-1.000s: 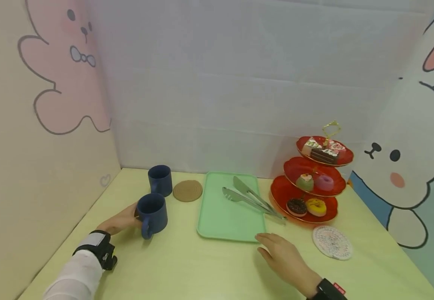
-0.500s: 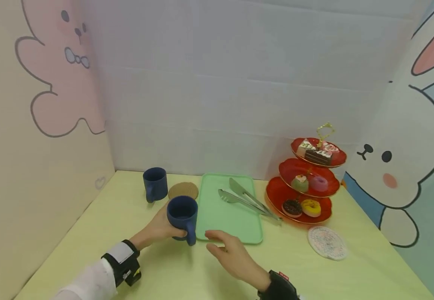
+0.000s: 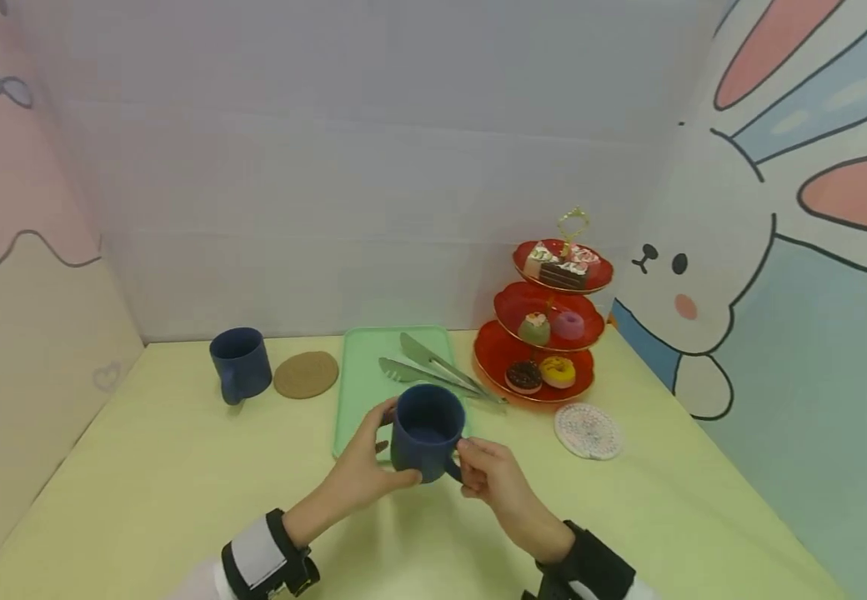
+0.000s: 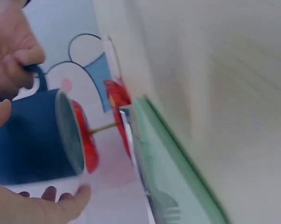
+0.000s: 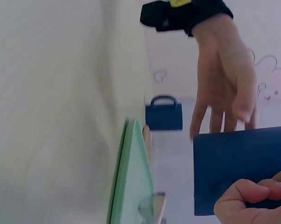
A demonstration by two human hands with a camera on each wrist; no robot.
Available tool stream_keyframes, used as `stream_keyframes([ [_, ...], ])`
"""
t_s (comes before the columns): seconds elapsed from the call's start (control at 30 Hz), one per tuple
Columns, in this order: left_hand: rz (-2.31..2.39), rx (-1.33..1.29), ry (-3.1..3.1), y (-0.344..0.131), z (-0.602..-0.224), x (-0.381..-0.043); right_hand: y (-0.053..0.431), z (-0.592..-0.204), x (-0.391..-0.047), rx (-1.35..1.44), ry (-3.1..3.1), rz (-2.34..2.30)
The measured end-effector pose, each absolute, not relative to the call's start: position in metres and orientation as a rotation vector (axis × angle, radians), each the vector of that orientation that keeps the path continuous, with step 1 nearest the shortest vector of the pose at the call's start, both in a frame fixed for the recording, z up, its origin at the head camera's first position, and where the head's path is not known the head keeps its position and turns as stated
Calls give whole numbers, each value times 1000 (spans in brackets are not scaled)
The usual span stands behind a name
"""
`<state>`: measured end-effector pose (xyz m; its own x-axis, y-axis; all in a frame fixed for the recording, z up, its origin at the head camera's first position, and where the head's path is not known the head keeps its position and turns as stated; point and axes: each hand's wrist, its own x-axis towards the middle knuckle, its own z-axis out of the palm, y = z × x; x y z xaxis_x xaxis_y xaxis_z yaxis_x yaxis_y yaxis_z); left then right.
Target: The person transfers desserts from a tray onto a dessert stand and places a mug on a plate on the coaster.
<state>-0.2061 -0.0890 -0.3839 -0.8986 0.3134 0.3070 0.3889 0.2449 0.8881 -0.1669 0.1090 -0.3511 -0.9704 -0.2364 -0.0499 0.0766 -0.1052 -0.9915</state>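
A dark blue mug is held upright in the air over the front of the green tray. My right hand pinches its handle, seen also in the left wrist view. On the mug's other side my left hand is spread, thumb in front and straight fingers behind. In the right wrist view the left thumb stands a little off the wall of the mug. Metal tongs lie on the tray, their handle ends past its right edge.
A second blue mug stands at the back left, beside a round brown coaster. A red three-tier stand with toy cakes and donuts is at the back right, a white patterned coaster before it.
My left hand has carried the mug from the left side rightward to the tray's front. The right hand has come in and taken its handle, while the left has loosened. The head view has turned right.
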Motion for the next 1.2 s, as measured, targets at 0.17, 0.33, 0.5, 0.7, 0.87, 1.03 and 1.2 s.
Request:
stream_keyframes([
  [0.17,-1700,-752,-2572,-115,-369,-179,162,-362,-177,-302,2011,-2302],
  [0.33,-1670,-795,-2667,-138,-362,-157,211,-384,-202,-233,2226,-2351],
  [0.5,-1607,-868,-2711,-146,-361,-146,238,-404,-224,17,2306,-2344],
  [0.7,-1351,-1041,-2666,-152,-363,-144,254,-416,-235,194,2271,-2372],
  [0.87,-1332,-1040,-2665,-155,-365,-146,261,-418,-240,217,2225,-2365],
  [1.03,-1525,-993,-2718,-153,-367,-153,271,-416,-238,274,2250,-2240],
  [1.2,-1724,-913,-2750,-152,-385,-181,282,-401,-218,486,2471,-2045],
])
